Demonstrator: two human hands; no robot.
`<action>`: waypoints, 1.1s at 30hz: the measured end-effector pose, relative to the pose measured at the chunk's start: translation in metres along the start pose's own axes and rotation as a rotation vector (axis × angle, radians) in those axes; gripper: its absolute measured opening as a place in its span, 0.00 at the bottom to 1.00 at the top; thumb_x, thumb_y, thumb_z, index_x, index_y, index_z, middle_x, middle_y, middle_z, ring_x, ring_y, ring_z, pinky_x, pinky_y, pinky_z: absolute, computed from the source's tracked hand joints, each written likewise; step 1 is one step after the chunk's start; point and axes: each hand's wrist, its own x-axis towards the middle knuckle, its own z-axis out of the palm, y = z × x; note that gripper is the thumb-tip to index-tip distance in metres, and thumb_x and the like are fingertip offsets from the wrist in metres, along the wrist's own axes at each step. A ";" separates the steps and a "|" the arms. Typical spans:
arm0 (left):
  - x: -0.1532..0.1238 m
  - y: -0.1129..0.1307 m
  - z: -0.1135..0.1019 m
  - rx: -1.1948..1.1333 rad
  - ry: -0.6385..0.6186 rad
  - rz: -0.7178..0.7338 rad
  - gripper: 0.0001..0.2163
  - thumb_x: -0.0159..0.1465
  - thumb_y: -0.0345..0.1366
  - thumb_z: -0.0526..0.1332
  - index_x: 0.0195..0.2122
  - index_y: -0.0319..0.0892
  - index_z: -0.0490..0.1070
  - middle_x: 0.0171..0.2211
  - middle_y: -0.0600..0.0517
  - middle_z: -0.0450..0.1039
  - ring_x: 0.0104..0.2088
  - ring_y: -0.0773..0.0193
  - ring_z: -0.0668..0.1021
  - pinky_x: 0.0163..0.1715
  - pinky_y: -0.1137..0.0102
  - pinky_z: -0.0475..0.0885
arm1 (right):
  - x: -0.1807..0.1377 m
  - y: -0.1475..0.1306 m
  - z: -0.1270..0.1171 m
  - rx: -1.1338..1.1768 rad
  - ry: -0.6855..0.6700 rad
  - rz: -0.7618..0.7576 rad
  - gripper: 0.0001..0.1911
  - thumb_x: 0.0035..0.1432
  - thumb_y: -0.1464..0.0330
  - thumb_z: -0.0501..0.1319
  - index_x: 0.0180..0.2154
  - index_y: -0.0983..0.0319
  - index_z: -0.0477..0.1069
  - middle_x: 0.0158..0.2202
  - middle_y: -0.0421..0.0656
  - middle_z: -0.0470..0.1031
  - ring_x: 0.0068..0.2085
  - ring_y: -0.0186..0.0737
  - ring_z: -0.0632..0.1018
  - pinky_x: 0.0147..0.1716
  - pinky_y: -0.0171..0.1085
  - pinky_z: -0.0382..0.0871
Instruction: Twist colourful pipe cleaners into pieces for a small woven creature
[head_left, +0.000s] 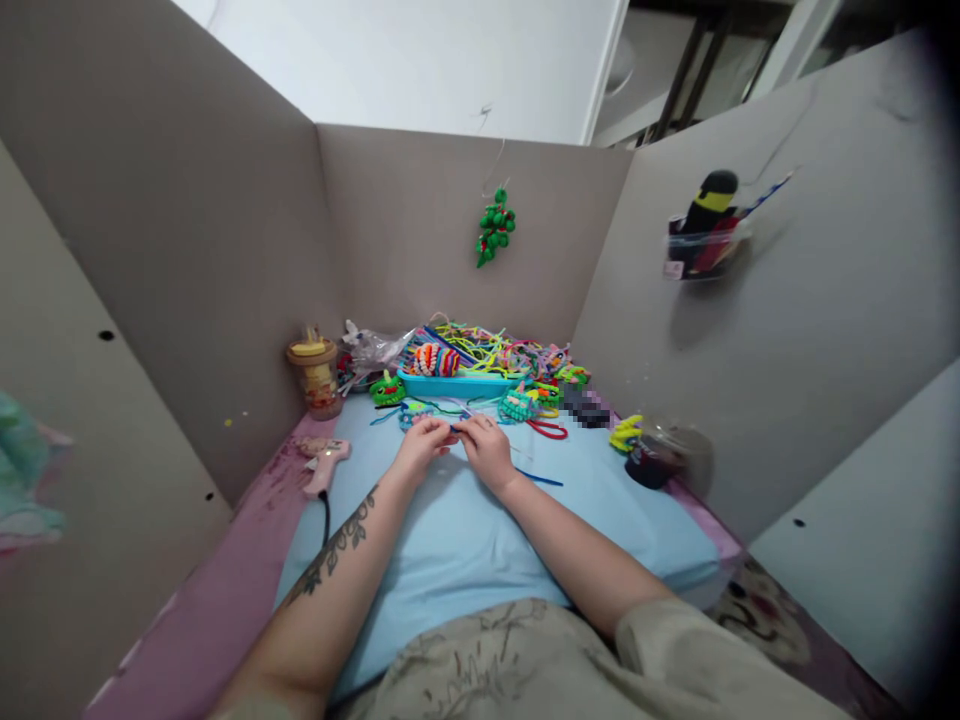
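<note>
Over the light blue cloth, my left hand [421, 447] and my right hand [487, 452] meet fingertip to fingertip. Both pinch a short dark blue pipe cleaner [455, 429], mostly covered by the fingers. A straight blue pipe cleaner [541, 479] shows to the right of my right wrist; whether it joins the pinched piece I cannot tell. Just beyond my fingers lie a teal fuzzy figure [517, 402] and a blue one [412, 413], partly hidden by my left hand. A red pipe cleaner loop [548, 430] rests to the right.
Behind stands a turquoise tray [465, 385] heaped with colourful pipe cleaners. A pink glue gun [328, 466] with its cord and a lidded cup [314, 378] are at left. A dark jar [651, 462] sits at right. Grey panels [420, 230] enclose the table on three sides.
</note>
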 end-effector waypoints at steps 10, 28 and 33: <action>0.002 -0.002 0.004 0.314 0.045 0.075 0.10 0.49 0.40 0.61 0.26 0.39 0.65 0.25 0.51 0.72 0.28 0.64 0.75 0.22 0.75 0.63 | 0.001 0.005 -0.001 -0.057 -0.008 0.020 0.07 0.58 0.72 0.55 0.33 0.60 0.71 0.33 0.44 0.71 0.39 0.42 0.68 0.39 0.40 0.60; 0.006 -0.011 -0.005 0.722 0.043 0.462 0.04 0.54 0.34 0.59 0.28 0.39 0.71 0.27 0.52 0.73 0.29 0.66 0.73 0.33 0.71 0.67 | -0.003 0.006 -0.003 -0.054 -0.032 0.039 0.07 0.58 0.72 0.55 0.32 0.60 0.71 0.33 0.44 0.71 0.40 0.42 0.67 0.41 0.40 0.57; 0.008 -0.011 -0.007 0.758 0.012 0.483 0.04 0.54 0.33 0.58 0.26 0.39 0.71 0.25 0.53 0.72 0.28 0.66 0.72 0.31 0.72 0.66 | -0.003 0.008 -0.003 0.000 -0.011 0.057 0.05 0.57 0.72 0.56 0.33 0.60 0.71 0.33 0.43 0.71 0.40 0.42 0.67 0.41 0.40 0.58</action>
